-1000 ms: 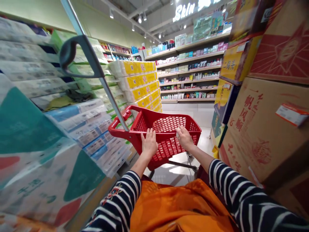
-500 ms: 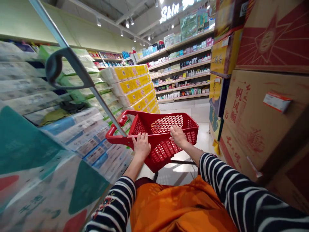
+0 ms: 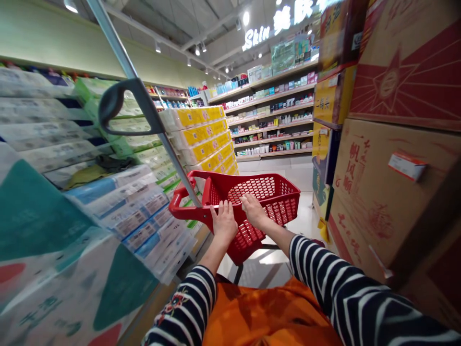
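Observation:
A red plastic shopping cart (image 3: 281,204) stands crosswise before me, its push handle to the left and its basket to the right. My left hand (image 3: 225,222) is closed over the near side rim, fingers on top. Close beside it, my right hand (image 3: 254,211) curls over the same rim, its fingertips reaching the basket's inner side. A slanting metal pole (image 3: 180,168) with a grey loop handle (image 3: 153,108) rises from the cart's handle end. How the pole is fixed to the cart cannot be made out. No goods show in the visible part of the basket.
Stacked tissue packs (image 3: 144,211) crowd the left side, with yellow packs (image 3: 205,137) behind the cart. Cardboard cartons (image 3: 374,192) are piled on the right. Shelves (image 3: 273,122) of small bottles and boxes stand at the back. Pale floor (image 3: 306,211) shows between cart and cartons.
My right hand has slid left along the rim, closer to my left hand. The cart, the pole and my left hand sit a little further right and lower in view.

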The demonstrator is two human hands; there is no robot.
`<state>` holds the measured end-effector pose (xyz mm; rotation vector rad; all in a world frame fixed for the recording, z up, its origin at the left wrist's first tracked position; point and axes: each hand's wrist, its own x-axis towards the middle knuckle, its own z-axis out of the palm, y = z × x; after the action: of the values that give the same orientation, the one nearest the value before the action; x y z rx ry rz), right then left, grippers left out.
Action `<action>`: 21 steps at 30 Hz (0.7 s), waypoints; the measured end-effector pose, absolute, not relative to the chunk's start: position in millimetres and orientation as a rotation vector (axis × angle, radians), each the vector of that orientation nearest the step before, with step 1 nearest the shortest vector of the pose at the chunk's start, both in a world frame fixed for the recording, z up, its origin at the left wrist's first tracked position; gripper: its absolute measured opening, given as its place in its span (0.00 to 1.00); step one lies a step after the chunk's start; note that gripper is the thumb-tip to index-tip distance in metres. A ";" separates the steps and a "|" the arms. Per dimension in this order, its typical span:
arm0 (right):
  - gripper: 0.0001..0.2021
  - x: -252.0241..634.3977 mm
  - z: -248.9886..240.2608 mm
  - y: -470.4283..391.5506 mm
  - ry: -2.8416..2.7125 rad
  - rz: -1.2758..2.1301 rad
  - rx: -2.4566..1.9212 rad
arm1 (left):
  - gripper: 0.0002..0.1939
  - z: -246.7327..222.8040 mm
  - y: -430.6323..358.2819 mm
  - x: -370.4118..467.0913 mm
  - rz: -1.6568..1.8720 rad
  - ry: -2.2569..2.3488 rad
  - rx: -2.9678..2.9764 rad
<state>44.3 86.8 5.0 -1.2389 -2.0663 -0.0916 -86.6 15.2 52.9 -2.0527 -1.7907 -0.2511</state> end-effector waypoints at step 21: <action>0.22 0.7 8.4 72.2 -2.092 -0.104 -1.119 | 0.32 55.5 5.1 -129.4 -0.377 -1.732 -2.039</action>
<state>0.7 72.2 8.4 -1.1189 -2.0916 -0.1035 -129.4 5.1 55.5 -2.0394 -1.7321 -0.3773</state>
